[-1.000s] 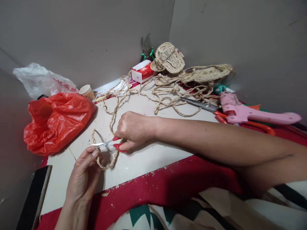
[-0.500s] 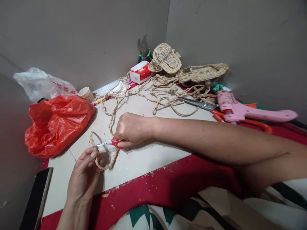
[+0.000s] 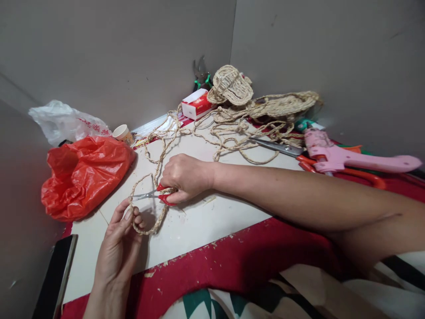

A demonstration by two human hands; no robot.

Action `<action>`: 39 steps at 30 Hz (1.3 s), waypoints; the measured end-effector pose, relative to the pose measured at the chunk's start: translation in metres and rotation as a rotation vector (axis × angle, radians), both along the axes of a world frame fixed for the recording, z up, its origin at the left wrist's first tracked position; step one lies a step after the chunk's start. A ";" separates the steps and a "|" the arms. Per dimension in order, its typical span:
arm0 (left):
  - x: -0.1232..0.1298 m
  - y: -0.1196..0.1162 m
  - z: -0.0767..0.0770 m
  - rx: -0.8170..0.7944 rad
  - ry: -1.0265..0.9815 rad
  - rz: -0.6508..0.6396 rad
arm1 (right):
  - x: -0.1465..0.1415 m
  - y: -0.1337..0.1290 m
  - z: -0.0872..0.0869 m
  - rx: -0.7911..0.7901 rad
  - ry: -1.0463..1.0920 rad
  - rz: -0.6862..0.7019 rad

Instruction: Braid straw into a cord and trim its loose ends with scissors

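Note:
Between the thumb and fingers of my left hand [image 3: 121,235] is pinched a braided straw rope [image 3: 156,226], which curves in a loop above the white board. My right hand [image 3: 186,177] grips small red-handled scissors [image 3: 148,195]. Their slim metal blades point left and reach the rope just above my left fingertips; the blades look slightly apart. From near my right hand the rope runs back across the board toward a tangle of more straw rope [image 3: 229,139].
A red plastic bag [image 3: 89,177] and paper cup [image 3: 122,134] stand left. A black phone-like slab [image 3: 55,274] lies front left. At back are a red-and-white box [image 3: 197,105], pliers [image 3: 201,79] and woven straw pieces [image 3: 232,86]. Large scissors [image 3: 282,148] and a pink glue gun [image 3: 361,159] lie right.
The scissor blades have opened a little and now sit across the rope near my left fingertips. The rope's upper part has shifted into a wider arc. The whole view has shifted slightly.

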State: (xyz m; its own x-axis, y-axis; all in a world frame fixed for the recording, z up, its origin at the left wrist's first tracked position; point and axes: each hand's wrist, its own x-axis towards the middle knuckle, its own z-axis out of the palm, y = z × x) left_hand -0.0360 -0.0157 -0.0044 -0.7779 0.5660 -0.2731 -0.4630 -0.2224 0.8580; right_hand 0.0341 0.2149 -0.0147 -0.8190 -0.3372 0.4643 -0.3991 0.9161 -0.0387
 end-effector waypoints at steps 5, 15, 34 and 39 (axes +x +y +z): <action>0.000 0.003 0.002 0.059 -0.088 0.042 | 0.000 -0.003 0.001 0.064 0.018 -0.004; 0.010 0.006 0.007 0.161 -0.227 0.012 | 0.003 -0.011 0.002 0.139 -0.032 -0.079; 0.019 0.005 0.001 -0.170 0.253 -0.099 | 0.005 -0.016 0.003 0.133 -0.107 -0.038; 0.019 0.006 0.001 -0.162 0.224 -0.086 | 0.004 -0.017 0.004 0.155 -0.130 -0.035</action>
